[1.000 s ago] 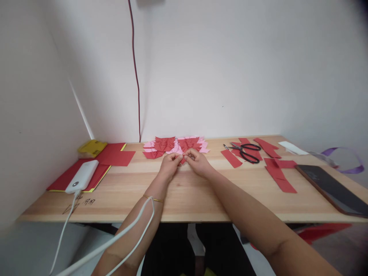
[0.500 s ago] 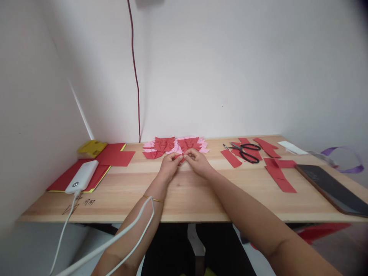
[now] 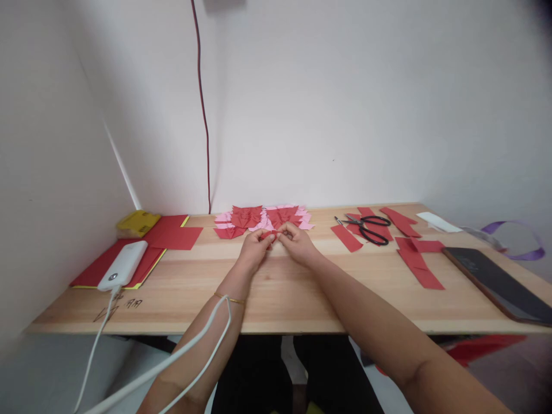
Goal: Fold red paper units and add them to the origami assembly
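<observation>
Between my two hands is a small piece of red paper [image 3: 270,234], pinched at the fingertips just above the table. My left hand [image 3: 254,247] grips its left side with thumb and fingers. On the other side my right hand [image 3: 295,242] pinches it too, fingers curled in. The fingers cover much of the paper, so its folds are hard to make out. Right behind the hands lie rows of folded red paper pieces [image 3: 246,217] and pink paper pieces [image 3: 305,218].
Black-handled scissors [image 3: 374,230] lie among red paper strips [image 3: 420,267] on the right, beside a dark phone-like slab [image 3: 495,282]. At left, a white power bank [image 3: 123,265] with a cable rests on red paper sheets [image 3: 92,269], near a yellow packet [image 3: 138,223].
The red paper between my fingertips has shifted slightly and shows a little more of its surface. My hands stay in nearly the same place.
</observation>
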`<state>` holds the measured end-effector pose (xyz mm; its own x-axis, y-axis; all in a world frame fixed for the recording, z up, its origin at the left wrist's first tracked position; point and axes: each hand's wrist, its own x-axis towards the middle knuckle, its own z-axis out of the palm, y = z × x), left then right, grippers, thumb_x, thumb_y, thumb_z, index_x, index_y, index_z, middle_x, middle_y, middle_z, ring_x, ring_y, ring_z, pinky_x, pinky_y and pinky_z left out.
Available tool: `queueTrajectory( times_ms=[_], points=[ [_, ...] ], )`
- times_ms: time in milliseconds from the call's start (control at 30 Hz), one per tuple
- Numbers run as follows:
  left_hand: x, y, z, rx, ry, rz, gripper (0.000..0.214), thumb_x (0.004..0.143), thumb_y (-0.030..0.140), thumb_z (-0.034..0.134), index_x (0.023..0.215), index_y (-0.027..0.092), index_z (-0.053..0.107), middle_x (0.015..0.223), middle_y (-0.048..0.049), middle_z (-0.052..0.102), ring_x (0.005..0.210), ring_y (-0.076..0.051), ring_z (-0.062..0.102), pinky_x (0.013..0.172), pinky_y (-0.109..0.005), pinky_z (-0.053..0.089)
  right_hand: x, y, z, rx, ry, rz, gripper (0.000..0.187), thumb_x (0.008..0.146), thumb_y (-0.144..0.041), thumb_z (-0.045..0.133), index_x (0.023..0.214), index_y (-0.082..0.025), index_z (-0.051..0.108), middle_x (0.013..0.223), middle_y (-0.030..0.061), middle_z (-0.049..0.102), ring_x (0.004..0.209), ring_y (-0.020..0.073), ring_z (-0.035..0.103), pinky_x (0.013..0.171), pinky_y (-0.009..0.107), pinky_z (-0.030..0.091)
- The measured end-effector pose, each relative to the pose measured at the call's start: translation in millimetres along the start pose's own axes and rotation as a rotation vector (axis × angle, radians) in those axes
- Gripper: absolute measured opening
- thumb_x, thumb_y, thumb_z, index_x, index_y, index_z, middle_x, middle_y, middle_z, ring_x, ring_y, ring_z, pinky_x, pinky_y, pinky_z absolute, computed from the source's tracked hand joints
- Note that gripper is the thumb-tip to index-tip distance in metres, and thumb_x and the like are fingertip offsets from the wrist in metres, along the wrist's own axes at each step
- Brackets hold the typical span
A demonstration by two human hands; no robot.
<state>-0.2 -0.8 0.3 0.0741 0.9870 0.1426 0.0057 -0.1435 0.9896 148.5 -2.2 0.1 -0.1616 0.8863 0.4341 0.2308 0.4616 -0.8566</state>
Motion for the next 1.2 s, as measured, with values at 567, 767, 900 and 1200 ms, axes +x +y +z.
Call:
queueTrajectory(
  times_ms=[567,767,900,1200],
  points=[
    [-1.5,2.4,-0.9,0.088,0.007,0.027,0.024,0.065,0.038,0.067,0.071,0.015,0.06,0.058,0.0026,0.052,0.054,-0.009,0.045,0.056,-0.022,0.035,-0.3,-2.2,0.5,-0.003,-0.018,0.023,0.015,0.079,-0.032,0.049,0.081,-0.018,0.054,0.071,-0.0015,0.053,0.066,0.013,0.05,0.064,0.026,0.039],
    [-4.5,6.1,-0.1,0.126,-0.026,0.01,0.025,0.067,0.039,0.066,0.069,0.015,0.059,0.053,0.0033,0.051,0.051,-0.009,0.041,0.051,-0.022,0.031,-0.6,-3.4,-1.0,-0.067,-0.004,-0.009,0.012,0.079,-0.029,0.049,0.077,-0.019,0.054,0.069,-0.0015,0.053,0.065,0.0132,0.048,0.062,0.025,0.038],
    [-5.1,7.0,-0.7,0.145,-0.045,0.005,0.027,0.068,0.041,0.065,0.069,0.015,0.058,0.054,0.0031,0.051,0.05,-0.008,0.04,0.051,-0.021,0.03,-0.4,-5.2,-1.8,-0.091,0.001,-0.026,0.011,0.079,-0.028,0.049,0.076,-0.019,0.054,0.067,-0.0016,0.052,0.063,0.0129,0.047,0.061,0.025,0.037],
    [-2.8,4.2,-1.3,0.155,0.008,0.068,0.023,0.068,0.038,0.064,0.068,0.016,0.059,0.056,0.0029,0.05,0.054,-0.01,0.043,0.054,-0.022,0.034,-0.6,-3.8,0.9,-0.013,0.006,0.029,0.016,0.08,-0.034,0.051,0.081,-0.019,0.054,0.07,-0.0016,0.053,0.064,0.0129,0.049,0.062,0.025,0.04]
  ],
)
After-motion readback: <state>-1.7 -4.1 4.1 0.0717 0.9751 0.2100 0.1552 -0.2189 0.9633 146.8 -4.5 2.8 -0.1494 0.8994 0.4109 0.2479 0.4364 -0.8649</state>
